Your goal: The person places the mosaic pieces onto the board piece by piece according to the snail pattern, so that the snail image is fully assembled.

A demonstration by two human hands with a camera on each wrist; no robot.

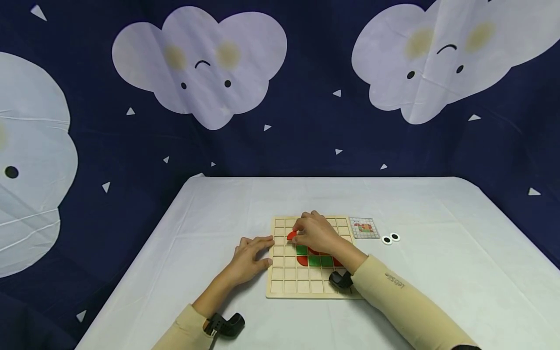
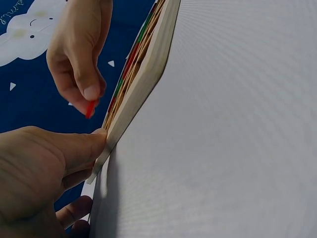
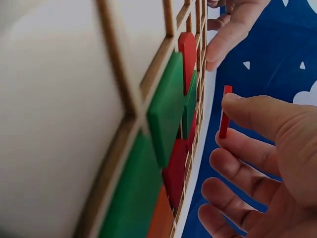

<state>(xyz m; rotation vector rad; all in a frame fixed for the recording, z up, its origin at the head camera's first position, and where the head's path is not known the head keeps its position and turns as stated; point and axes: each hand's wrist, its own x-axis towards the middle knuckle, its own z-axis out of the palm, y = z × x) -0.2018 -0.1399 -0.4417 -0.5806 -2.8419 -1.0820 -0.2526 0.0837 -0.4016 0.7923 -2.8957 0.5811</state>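
My right hand (image 1: 317,232) is over the upper middle of a wooden grid board (image 1: 280,288). Between thumb and index finger it pinches a thin red quarter-circle tile (image 3: 225,116), held just above the board; the other fingers are loosely bent. Green square tiles (image 1: 314,261) and a red rounded tile (image 1: 302,261) lie in cells below that hand. Part of an orange tile (image 3: 157,218) shows in the right wrist view. My left hand (image 1: 246,261) touches the board's left edge with thumb and fingertips, fingers fairly straight. The right forearm hides some cells.
A printed pattern card (image 1: 364,228) lies beside the board's upper right corner. Two round eye pieces (image 1: 391,238) sit right of the card on the white tabletop (image 1: 437,272). A dark blue cloud-print curtain (image 1: 315,141) hangs behind the table.
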